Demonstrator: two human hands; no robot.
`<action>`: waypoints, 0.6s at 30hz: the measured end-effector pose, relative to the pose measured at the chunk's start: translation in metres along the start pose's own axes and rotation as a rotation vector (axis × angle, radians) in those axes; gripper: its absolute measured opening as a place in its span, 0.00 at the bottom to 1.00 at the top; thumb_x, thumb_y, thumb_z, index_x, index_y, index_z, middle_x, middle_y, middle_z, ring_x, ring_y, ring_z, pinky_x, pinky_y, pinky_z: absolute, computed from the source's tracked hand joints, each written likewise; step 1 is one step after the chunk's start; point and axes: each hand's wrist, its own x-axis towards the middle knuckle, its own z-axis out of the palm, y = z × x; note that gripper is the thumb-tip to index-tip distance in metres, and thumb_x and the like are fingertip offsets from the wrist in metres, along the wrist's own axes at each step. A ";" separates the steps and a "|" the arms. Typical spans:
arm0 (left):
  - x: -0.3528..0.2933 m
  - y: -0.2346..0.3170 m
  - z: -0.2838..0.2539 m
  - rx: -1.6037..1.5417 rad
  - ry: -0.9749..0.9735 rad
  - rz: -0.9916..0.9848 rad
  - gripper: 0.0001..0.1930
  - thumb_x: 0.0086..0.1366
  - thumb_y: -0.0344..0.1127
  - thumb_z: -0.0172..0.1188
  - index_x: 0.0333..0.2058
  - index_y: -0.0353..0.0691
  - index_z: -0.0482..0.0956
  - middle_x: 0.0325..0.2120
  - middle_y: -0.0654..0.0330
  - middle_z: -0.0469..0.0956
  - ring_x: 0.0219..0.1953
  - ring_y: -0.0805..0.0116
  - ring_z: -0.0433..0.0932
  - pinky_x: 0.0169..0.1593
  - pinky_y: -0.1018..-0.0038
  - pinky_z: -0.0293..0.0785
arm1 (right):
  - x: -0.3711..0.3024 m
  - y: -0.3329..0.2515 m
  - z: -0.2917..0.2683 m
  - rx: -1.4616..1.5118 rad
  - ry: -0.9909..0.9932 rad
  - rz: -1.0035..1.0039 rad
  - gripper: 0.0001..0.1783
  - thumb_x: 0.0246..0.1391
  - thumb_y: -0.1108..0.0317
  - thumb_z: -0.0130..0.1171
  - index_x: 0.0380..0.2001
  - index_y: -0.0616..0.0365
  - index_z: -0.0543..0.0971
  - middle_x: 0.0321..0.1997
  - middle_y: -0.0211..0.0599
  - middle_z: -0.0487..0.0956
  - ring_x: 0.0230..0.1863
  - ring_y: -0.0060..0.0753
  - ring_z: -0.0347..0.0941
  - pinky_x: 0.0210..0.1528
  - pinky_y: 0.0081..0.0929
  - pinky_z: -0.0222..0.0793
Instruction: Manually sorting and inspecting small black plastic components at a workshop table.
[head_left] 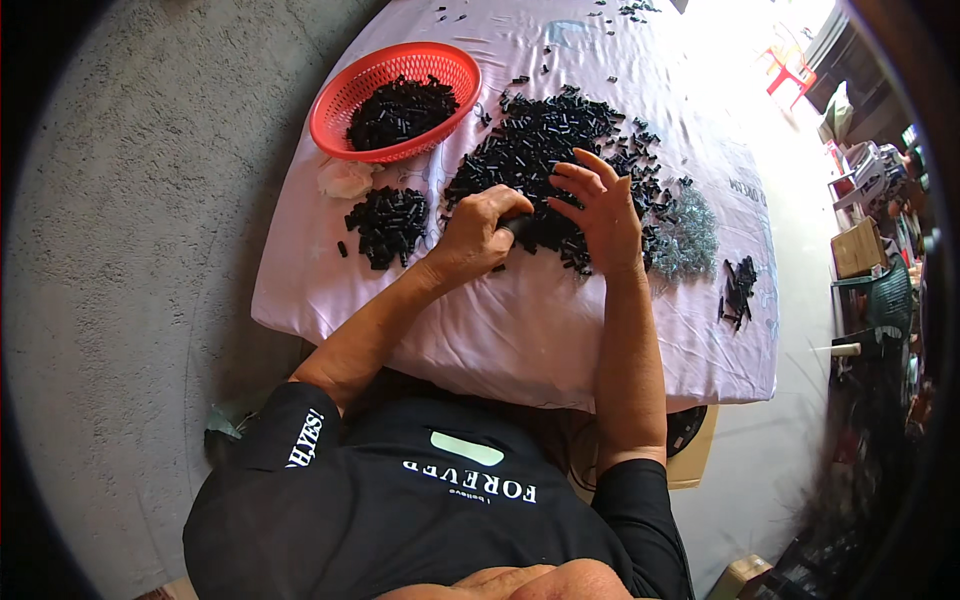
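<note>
My left hand (474, 236) is closed at the near edge of a large heap of small black tube-like pieces (550, 125). A short dark piece (516, 224) shows between its thumb and fingers. To its right my right hand (612, 222) hovers over the heap, fingers spread and slightly curled, with nothing visible in them. A smaller pile of black pieces (388, 225) lies left of my left hand. Beside my right wrist is a mound of small clear, glinting pieces (684, 235); what they are cannot be made out.
A red perforated plastic basket (330, 105) partly filled with black pieces stands at the far left of the cloth-covered table (480, 345). A crumpled pale pink item (345, 178) lies below it. Longer black pieces (738, 292) lie near the right edge. Cluttered goods and a cardboard box (857, 248) stand farther right.
</note>
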 end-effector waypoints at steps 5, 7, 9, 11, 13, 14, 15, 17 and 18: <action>-0.010 -0.002 -0.003 -0.301 0.059 -0.216 0.22 0.47 0.15 0.47 0.42 0.34 0.76 0.35 0.55 0.79 0.39 0.66 0.80 0.47 0.73 0.75 | 0.001 -0.005 0.003 -0.216 0.131 -0.005 0.17 0.64 0.62 0.51 0.48 0.64 0.75 0.45 0.40 0.79 0.43 0.26 0.76 0.46 0.22 0.73; -0.012 -0.002 -0.003 -0.421 0.089 -0.245 0.22 0.48 0.14 0.47 0.43 0.35 0.76 0.36 0.55 0.79 0.42 0.68 0.79 0.49 0.75 0.74 | -0.001 -0.004 0.006 -0.319 0.097 0.017 0.09 0.60 0.70 0.54 0.41 0.63 0.78 0.40 0.36 0.80 0.37 0.20 0.75 0.42 0.18 0.72; -0.013 0.003 -0.005 -0.367 0.122 -0.264 0.23 0.48 0.12 0.46 0.44 0.34 0.76 0.36 0.55 0.80 0.42 0.68 0.80 0.51 0.75 0.74 | -0.004 -0.005 0.007 -0.375 -0.024 0.048 0.08 0.56 0.74 0.58 0.39 0.63 0.79 0.37 0.33 0.81 0.35 0.19 0.75 0.40 0.18 0.71; -0.014 0.010 -0.008 -0.297 0.126 -0.232 0.22 0.49 0.12 0.47 0.44 0.34 0.76 0.36 0.54 0.80 0.42 0.67 0.80 0.50 0.74 0.75 | -0.007 -0.004 0.011 -0.423 -0.064 0.095 0.08 0.54 0.75 0.60 0.38 0.64 0.80 0.36 0.33 0.81 0.34 0.19 0.75 0.39 0.18 0.72; -0.013 0.017 -0.010 -0.229 0.124 -0.201 0.22 0.50 0.12 0.48 0.44 0.34 0.76 0.36 0.54 0.80 0.41 0.67 0.80 0.49 0.74 0.75 | -0.007 -0.005 0.015 -0.416 -0.088 0.129 0.09 0.53 0.76 0.62 0.38 0.64 0.80 0.36 0.33 0.81 0.34 0.19 0.75 0.39 0.18 0.72; -0.012 0.020 -0.010 -0.180 0.115 -0.173 0.21 0.50 0.13 0.50 0.44 0.35 0.76 0.35 0.53 0.80 0.40 0.66 0.81 0.48 0.73 0.76 | -0.008 -0.005 0.017 -0.387 -0.097 0.134 0.09 0.52 0.76 0.62 0.38 0.64 0.80 0.36 0.33 0.81 0.34 0.20 0.75 0.39 0.18 0.72; -0.010 0.023 -0.010 -0.132 0.104 -0.145 0.20 0.51 0.14 0.52 0.43 0.35 0.75 0.34 0.53 0.80 0.39 0.65 0.81 0.46 0.73 0.76 | -0.009 -0.004 0.019 -0.359 -0.103 0.139 0.09 0.52 0.77 0.62 0.38 0.64 0.80 0.36 0.34 0.81 0.35 0.20 0.76 0.39 0.18 0.72; -0.006 0.027 -0.009 -0.107 0.067 -0.110 0.23 0.47 0.14 0.50 0.45 0.35 0.75 0.33 0.54 0.79 0.39 0.66 0.80 0.46 0.73 0.76 | -0.009 -0.004 0.020 -0.362 -0.087 0.137 0.07 0.53 0.77 0.61 0.37 0.64 0.80 0.33 0.32 0.81 0.33 0.20 0.75 0.37 0.18 0.72; -0.004 0.028 -0.006 -0.114 0.083 -0.087 0.20 0.49 0.15 0.52 0.43 0.35 0.75 0.32 0.53 0.79 0.36 0.65 0.80 0.43 0.71 0.76 | -0.008 -0.002 0.014 -0.394 -0.105 0.129 0.06 0.53 0.77 0.61 0.35 0.64 0.79 0.31 0.31 0.80 0.31 0.19 0.74 0.36 0.18 0.71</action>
